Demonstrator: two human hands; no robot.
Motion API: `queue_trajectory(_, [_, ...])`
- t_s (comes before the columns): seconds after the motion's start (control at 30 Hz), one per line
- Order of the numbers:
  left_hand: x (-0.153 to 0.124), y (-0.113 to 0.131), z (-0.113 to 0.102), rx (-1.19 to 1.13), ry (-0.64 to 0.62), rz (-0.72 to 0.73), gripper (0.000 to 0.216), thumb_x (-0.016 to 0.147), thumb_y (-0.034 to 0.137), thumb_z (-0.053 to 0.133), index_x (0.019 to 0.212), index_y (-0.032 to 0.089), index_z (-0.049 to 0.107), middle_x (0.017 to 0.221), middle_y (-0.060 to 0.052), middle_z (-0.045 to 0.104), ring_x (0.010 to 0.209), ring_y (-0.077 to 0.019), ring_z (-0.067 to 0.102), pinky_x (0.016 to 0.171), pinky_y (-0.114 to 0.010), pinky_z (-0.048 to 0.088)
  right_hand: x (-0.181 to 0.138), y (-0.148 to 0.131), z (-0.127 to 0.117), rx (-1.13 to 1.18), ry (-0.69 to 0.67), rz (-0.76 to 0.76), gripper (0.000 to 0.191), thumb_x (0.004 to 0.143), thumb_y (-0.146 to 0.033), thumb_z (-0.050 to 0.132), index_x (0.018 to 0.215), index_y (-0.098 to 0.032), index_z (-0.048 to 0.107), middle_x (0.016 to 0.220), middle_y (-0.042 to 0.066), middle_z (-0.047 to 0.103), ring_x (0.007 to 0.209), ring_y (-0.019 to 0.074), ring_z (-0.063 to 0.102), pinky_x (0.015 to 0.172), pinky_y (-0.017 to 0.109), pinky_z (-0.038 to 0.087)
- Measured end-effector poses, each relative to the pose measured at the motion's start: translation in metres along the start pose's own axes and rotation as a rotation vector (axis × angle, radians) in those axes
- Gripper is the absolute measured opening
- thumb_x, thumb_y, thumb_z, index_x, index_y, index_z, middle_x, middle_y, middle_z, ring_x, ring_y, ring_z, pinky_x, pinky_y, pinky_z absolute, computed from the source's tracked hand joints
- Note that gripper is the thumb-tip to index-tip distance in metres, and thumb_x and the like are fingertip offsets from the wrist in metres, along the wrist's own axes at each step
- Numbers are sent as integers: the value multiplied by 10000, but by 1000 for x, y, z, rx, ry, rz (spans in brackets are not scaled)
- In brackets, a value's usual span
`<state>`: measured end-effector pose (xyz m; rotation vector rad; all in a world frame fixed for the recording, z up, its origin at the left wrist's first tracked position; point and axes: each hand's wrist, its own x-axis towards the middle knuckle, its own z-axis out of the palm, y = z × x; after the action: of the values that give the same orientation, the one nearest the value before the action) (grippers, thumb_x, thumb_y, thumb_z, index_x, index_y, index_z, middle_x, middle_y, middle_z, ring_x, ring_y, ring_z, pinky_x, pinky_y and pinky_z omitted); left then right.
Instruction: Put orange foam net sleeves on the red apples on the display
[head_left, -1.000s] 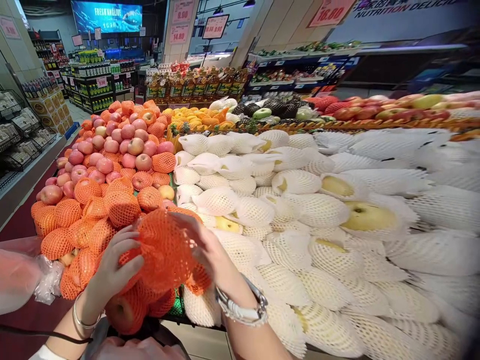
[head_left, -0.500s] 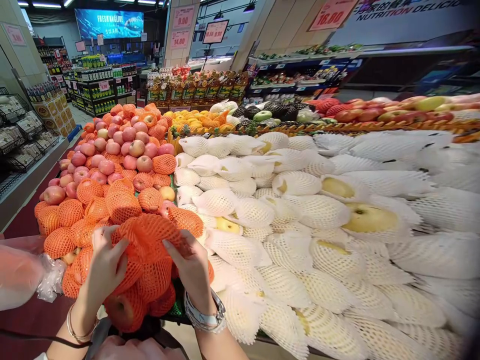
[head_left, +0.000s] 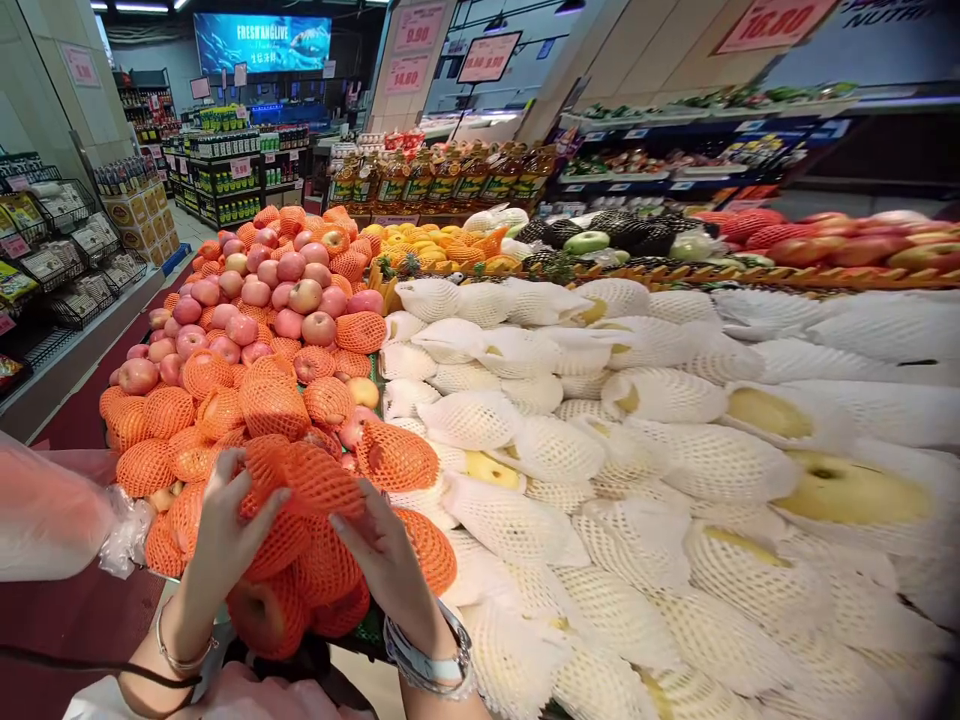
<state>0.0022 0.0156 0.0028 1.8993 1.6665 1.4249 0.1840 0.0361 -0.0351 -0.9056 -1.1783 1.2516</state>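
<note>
My left hand [head_left: 225,525] and my right hand [head_left: 379,555] both grip one apple wrapped in an orange foam net [head_left: 311,480] at the near edge of the apple pile. The left fingers curl over its left side, the right fingers press its lower right. Around it lie more orange-netted apples [head_left: 270,405], and bare pink apples [head_left: 259,300] are heaped behind. A bracelet is on my left wrist, a watch on my right.
White-netted pears [head_left: 600,470] fill the stand to the right. A thin plastic bag [head_left: 52,515] hangs at the left. Oranges [head_left: 435,245], oil bottles [head_left: 435,180] and shelves stand behind; an aisle runs along the left.
Both hands have lowered the orange-netted apple from in front of me onto the pile's near edge. The camera view shifted slightly left.
</note>
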Motion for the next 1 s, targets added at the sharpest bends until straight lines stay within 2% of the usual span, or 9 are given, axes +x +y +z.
queue_trajectory(0.1, [-2,-5,-4,-148,-63,52,227,993,326,563,887,203,721,976,-65,723,919,-209,693,830,-328,585,4,0,-4,28,-56,35,448,887,-494,731,1279,-278,710,1369,76,692,1322,288,619,1136,458,503])
queue_trajectory(0.23, [0,-10,-16,-174,-180,273,239,1011,321,526,984,230,746,1068,-72,773,1117,-278,705,1063,-481,542,7,1,-11,72,-105,33,462,943,-398,676,1402,-379,630,1536,-3,552,1467,224,470,1253,424,357])
queue_trajectory(0.47, [9,-14,-19,-126,-275,479,232,1025,270,491,1094,224,707,1192,-101,747,1181,-255,696,1027,-432,585,7,5,-13,143,-9,76,404,982,-524,557,1353,-392,649,1505,-16,579,1420,212,519,1229,389,401])
queue_trajectory(0.57, [8,-17,-9,28,-107,557,158,989,194,533,1041,202,682,1175,-89,731,1167,-233,690,997,-379,600,9,3,-9,231,89,92,438,914,-556,651,1293,-337,668,1421,22,646,1354,227,577,1184,393,441])
queue_trajectory(0.67, [7,-18,0,169,-8,642,114,957,180,582,866,212,643,1071,-61,735,1189,-245,675,1070,-460,559,9,0,-7,244,127,84,457,848,-513,755,1245,-303,671,1321,41,701,1182,229,669,1024,365,547])
queue_trajectory(0.8, [1,-23,7,29,-28,774,384,1041,474,426,883,235,681,964,-59,739,1071,-275,704,1019,-553,552,11,-6,-6,333,198,93,477,718,-423,888,1134,-284,698,1117,17,757,749,147,667,674,256,565])
queue_trajectory(0.87, [-2,-26,8,-172,91,690,459,1044,559,342,1095,268,693,968,-56,728,946,-264,704,890,-514,583,11,-10,-8,461,257,92,468,671,-397,913,1082,-291,715,886,-27,748,661,124,622,614,221,528])
queue_trajectory(0.93, [-3,-25,8,-312,202,482,442,1011,553,464,1349,298,587,1053,-61,701,883,-239,677,783,-444,584,12,-11,-9,546,271,114,458,656,-376,913,1070,-307,730,856,-38,742,738,132,660,682,221,548])
queue_trajectory(1.0, [-2,-20,8,-349,125,317,631,926,571,629,1468,280,487,1123,-77,682,894,-229,666,743,-391,582,12,-10,-10,560,265,151,442,674,-375,894,1085,-326,737,957,-30,762,850,147,695,771,240,570])
